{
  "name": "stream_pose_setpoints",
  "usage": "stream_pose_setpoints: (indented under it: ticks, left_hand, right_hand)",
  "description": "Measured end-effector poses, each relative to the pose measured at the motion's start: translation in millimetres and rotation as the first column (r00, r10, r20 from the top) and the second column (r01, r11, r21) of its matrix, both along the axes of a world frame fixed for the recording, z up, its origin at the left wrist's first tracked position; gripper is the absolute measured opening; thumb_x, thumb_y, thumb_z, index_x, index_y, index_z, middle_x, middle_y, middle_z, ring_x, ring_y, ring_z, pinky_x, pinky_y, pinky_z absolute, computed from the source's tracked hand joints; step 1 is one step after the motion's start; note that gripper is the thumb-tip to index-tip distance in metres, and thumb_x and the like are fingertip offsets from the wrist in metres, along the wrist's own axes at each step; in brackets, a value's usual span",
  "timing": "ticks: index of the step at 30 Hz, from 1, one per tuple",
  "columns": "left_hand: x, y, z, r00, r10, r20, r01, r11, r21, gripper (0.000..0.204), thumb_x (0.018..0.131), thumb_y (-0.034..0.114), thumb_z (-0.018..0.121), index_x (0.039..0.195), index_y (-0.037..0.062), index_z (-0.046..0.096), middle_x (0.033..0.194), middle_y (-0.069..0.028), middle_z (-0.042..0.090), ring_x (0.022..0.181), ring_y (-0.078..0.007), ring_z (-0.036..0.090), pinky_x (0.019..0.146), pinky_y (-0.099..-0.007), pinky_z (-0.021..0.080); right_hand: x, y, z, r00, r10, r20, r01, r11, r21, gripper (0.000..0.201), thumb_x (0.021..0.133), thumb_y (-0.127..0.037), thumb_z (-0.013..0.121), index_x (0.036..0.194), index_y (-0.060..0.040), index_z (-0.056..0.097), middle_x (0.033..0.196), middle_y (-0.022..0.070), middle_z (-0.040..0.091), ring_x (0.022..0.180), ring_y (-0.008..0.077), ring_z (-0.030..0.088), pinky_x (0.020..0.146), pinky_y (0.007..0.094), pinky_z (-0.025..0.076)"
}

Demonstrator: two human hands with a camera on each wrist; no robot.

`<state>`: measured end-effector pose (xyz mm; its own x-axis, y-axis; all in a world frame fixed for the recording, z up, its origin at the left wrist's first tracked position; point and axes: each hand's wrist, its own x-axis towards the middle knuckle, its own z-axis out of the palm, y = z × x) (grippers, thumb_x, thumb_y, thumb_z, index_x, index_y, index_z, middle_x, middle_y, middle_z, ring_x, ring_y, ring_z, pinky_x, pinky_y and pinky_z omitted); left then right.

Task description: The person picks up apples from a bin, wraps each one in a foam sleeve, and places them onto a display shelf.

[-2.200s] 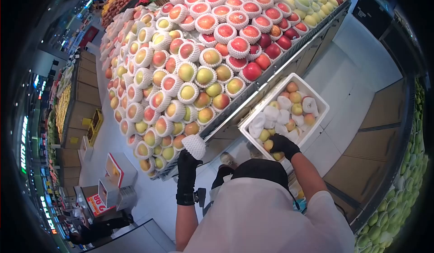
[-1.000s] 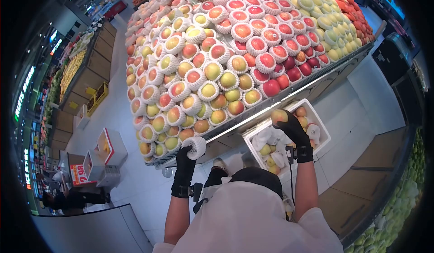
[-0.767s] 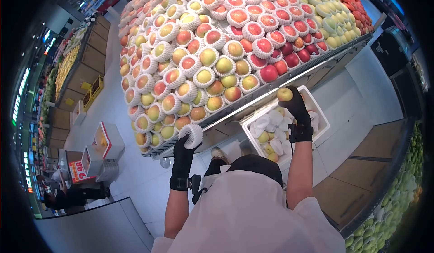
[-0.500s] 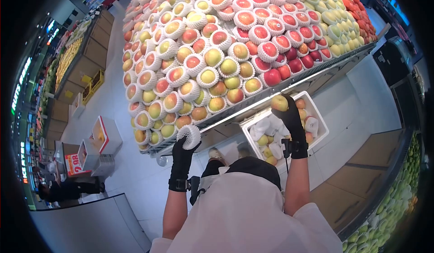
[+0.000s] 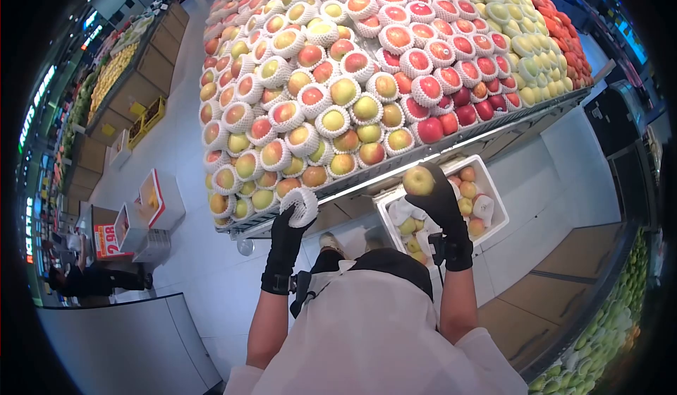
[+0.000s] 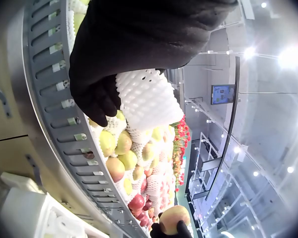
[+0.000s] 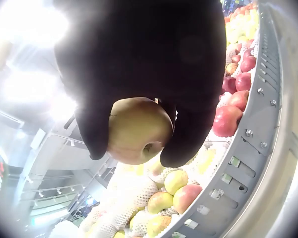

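Both hands wear black gloves. My left hand (image 5: 283, 245) holds a white foam net sleeve (image 5: 302, 207) by its side, at the front edge of the fruit display. In the head view the sleeve's round mouth faces up; in the left wrist view the sleeve (image 6: 148, 101) shows its mesh side. With my right hand (image 5: 441, 206) I grip a bare yellow-red apple (image 5: 418, 180) above a white foam box (image 5: 496, 230). Thumb and fingers hold this apple (image 7: 139, 131) from both sides in the right wrist view, its dimpled end showing. Sleeve and apple are apart.
A sloped display of apples (image 5: 332, 120) in foam nets rises ahead, bordered by a grey slotted rail (image 6: 72, 129). The box holds more apples and white wrapping. Cartons with a price sign (image 5: 106, 240) and a person (image 5: 92, 281) are at left; green fruit (image 5: 599, 335) lies at right.
My right hand has lifted an apple out of the foam box and carried it left, nearer the left hand. The sleeve in my left hand has turned so its mouth shows.
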<state>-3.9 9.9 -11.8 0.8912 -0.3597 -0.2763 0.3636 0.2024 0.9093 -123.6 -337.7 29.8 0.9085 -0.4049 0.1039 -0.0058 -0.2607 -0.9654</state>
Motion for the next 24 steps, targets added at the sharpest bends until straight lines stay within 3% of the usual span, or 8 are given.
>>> stream_pose_setpoints:
  ticks: [2,5,11,14,17,20,23,24]
  left_hand:
    - [-1,-2,3,1.000,0.004,-0.021,-0.005,1.000,-0.023,0.039,0.102,0.014,0.047,0.134,-0.0076,0.047,0.130,-0.0172,0.056,0.117,-0.0264,0.059,0.098,-0.0395,0.054]
    - [-1,0,0,0.997,0.017,-0.073,-0.026,0.993,-0.119,0.038,0.102,0.014,0.046,0.133,-0.0076,0.048,0.129,-0.0170,0.056,0.118,-0.0258,0.059,0.099,-0.0391,0.053]
    - [0,7,-4,0.997,0.020,-0.073,-0.025,0.997,-0.069,0.037,0.100,0.006,0.046,0.134,-0.0087,0.045,0.134,-0.0193,0.052,0.122,-0.0300,0.055,0.102,-0.0450,0.052]
    - [-1,8,-3,0.999,-0.027,0.025,0.026,0.998,0.059,0.037,0.100,0.006,0.045,0.134,-0.0089,0.045,0.134,-0.0195,0.051,0.122,-0.0303,0.055,0.102,-0.0453,0.052]
    - [-3,7,4,0.998,0.008,-0.055,-0.009,0.999,-0.033,0.038,0.100,0.006,0.046,0.135,-0.0090,0.045,0.134,-0.0193,0.052,0.122,-0.0300,0.055,0.101,-0.0449,0.053]
    - [-2,12,-10,0.994,-0.078,0.075,0.065,0.985,0.162,0.038,0.100,0.009,0.046,0.134,-0.0087,0.045,0.133,-0.0189,0.053,0.120,-0.0299,0.057,0.100,-0.0446,0.053]
    - [-2,6,-4,0.998,0.020,-0.064,-0.020,1.000,0.003,0.033,0.096,0.003,0.054,0.128,-0.0050,0.056,0.123,-0.0127,0.062,0.109,-0.0185,0.062,0.093,-0.0320,0.053]
    - [-1,8,-11,0.999,-0.019,0.042,0.015,0.995,0.103,0.032,0.094,0.000,0.055,0.126,-0.0039,0.058,0.120,-0.0118,0.063,0.106,-0.0183,0.063,0.092,-0.0319,0.053]
  right_hand:
    - [2,4,6,1.000,0.011,-0.029,-0.008,0.997,0.077,0.067,0.070,-0.010,0.084,0.129,-0.0045,0.051,0.117,0.0085,0.062,0.107,0.0175,0.059,0.093,0.0316,0.049]
    - [6,8,10,0.999,0.048,0.010,-0.048,0.999,0.007,0.065,0.072,-0.010,0.084,0.128,-0.0039,0.052,0.116,0.0075,0.062,0.106,0.0162,0.059,0.092,0.0307,0.050]
    - [13,19,16,0.997,0.071,0.003,-0.072,0.994,0.080,0.063,0.073,-0.010,0.083,0.127,-0.0037,0.052,0.115,0.0065,0.062,0.105,0.0140,0.058,0.091,0.0301,0.050]
    - [16,20,17,0.997,0.080,0.001,-0.080,0.995,0.051,0.063,0.073,-0.011,0.084,0.127,-0.0039,0.053,0.115,0.0066,0.062,0.105,0.0141,0.058,0.091,0.0302,0.050]
    - [18,23,14,0.997,0.082,0.009,-0.083,0.996,0.028,0.064,0.073,-0.012,0.084,0.128,-0.0041,0.052,0.114,0.0072,0.062,0.105,0.0152,0.059,0.091,0.0309,0.050]
    - [19,24,14,0.995,0.100,-0.019,-0.101,0.994,-0.033,0.068,0.073,-0.013,0.085,0.130,-0.0041,0.049,0.116,0.0084,0.061,0.107,0.0172,0.059,0.092,0.0319,0.049]
    - [21,28,7,0.992,0.118,0.050,-0.114,0.991,-0.068,0.073,0.072,-0.011,0.085,0.133,-0.0043,0.046,0.119,0.0095,0.060,0.109,0.0188,0.058,0.094,0.0326,0.049]
    - [21,31,11,0.991,0.125,0.048,-0.121,0.990,-0.070,0.074,0.071,-0.009,0.085,0.133,-0.0045,0.044,0.120,0.0100,0.059,0.110,0.0195,0.058,0.094,0.0328,0.048]
